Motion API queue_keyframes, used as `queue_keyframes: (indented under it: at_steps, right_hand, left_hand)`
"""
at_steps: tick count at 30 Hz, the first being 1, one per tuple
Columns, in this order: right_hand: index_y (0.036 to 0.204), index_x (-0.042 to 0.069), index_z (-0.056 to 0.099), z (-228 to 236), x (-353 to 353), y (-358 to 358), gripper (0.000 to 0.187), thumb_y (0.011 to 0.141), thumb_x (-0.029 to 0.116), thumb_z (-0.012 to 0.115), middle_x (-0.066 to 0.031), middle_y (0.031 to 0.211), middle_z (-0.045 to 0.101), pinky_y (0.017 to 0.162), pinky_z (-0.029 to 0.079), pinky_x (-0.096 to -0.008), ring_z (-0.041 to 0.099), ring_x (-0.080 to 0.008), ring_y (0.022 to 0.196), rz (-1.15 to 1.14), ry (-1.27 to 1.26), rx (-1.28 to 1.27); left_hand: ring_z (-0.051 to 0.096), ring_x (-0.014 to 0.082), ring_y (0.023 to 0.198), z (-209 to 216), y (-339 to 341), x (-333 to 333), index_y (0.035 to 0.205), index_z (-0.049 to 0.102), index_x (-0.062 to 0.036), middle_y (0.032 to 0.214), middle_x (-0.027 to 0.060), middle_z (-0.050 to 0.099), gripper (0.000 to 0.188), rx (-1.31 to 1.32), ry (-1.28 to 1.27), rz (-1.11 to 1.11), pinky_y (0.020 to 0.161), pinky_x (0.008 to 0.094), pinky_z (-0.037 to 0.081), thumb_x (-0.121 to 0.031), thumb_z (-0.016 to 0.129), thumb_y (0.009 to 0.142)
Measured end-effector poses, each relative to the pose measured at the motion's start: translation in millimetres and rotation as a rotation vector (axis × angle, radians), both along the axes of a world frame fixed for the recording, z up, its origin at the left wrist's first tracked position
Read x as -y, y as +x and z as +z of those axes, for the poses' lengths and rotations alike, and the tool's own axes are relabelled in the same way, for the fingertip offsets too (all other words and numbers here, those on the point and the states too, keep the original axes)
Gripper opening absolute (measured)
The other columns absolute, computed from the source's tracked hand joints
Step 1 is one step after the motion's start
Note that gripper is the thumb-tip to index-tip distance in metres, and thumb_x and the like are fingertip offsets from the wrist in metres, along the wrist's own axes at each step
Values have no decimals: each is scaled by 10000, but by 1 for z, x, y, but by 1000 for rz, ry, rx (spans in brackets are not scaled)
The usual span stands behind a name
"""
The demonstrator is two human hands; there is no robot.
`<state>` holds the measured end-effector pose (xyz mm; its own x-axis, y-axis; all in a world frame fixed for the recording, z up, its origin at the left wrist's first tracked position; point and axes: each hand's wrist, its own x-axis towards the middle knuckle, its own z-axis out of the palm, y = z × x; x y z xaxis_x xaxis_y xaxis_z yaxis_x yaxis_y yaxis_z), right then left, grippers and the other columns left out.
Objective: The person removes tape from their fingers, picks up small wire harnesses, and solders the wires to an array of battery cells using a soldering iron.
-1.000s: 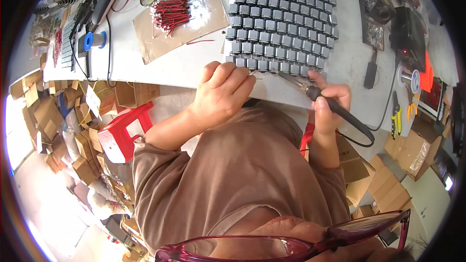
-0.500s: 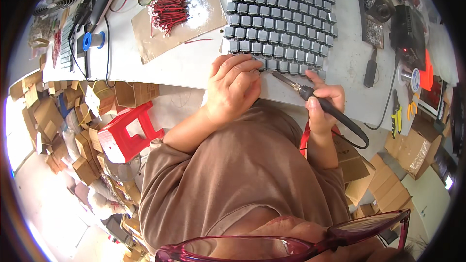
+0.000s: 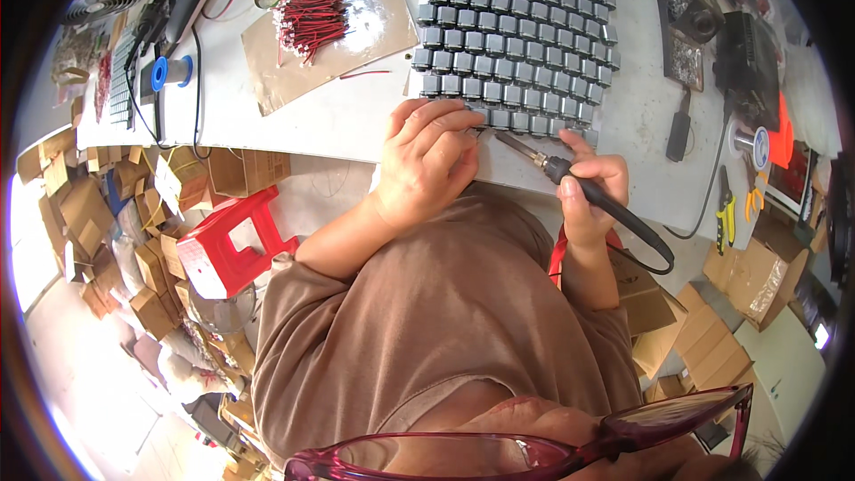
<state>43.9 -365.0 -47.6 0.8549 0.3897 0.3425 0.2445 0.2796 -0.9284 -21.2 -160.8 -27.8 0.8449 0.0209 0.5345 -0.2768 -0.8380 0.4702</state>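
Rows of small grey block-shaped parts [image 3: 521, 44] cover the middle of the white table. At the near left corner of these rows is my left hand [image 3: 429, 153], its fingers curled and pressed together; what they pinch is hidden. My right hand [image 3: 592, 191] grips a soldering iron [image 3: 583, 185] by its black handle. The iron's metal tip points left and away, close to my left fingertips and the nearest row. My right index finger reaches past the handle, near the last blocks of that row.
To the left, a bundle of short red wires [image 3: 312, 22] lies on a brown sheet [image 3: 378, 53]. A blue solder spool [image 3: 171, 73] stands farther left. On the right are another spool [image 3: 753, 147], yellow-handled cutters [image 3: 727, 214] and a black box [image 3: 748, 62]. A red stool [image 3: 218, 254] stands below.
The soldering iron and my right hand have shifted very slightly left. My left hand stays almost where it was, at the front row.
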Motion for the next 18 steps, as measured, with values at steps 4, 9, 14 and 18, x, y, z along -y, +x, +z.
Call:
queue_keyframes:
  at_steps: [4,9,14,18]
  right_hand:
    - [904,13,463,2,-2,2,190,775,-11,600,-43,701,517,958,407,-440,581,-219,870,-3,-2,11]
    - [898,17,457,6,-3,2,178,780,-19,585,-29,671,498,972,400,-477,538,-121,681,-13,-36,28]
    - [896,33,432,3,-1,3,158,806,-2,558,11,588,456,965,411,-517,430,-38,525,-55,33,3]
    - [894,37,429,2,-2,4,149,816,15,554,26,560,442,965,412,-515,417,-30,506,-61,44,8]
  left_hand:
    - [601,240,947,1,1,0,785,532,-84,971,44,650,235,-1,5,-8,821,386,438,28,670,632]
    - [602,238,943,3,1,0,781,534,-82,966,44,651,230,-3,-5,-11,822,386,438,28,670,631]
    - [603,240,937,2,2,1,780,535,-82,957,42,652,231,-1,-15,-3,819,383,437,28,668,626]
    - [603,240,933,1,2,1,782,535,-83,957,42,652,233,5,-14,-1,817,384,438,27,667,625]
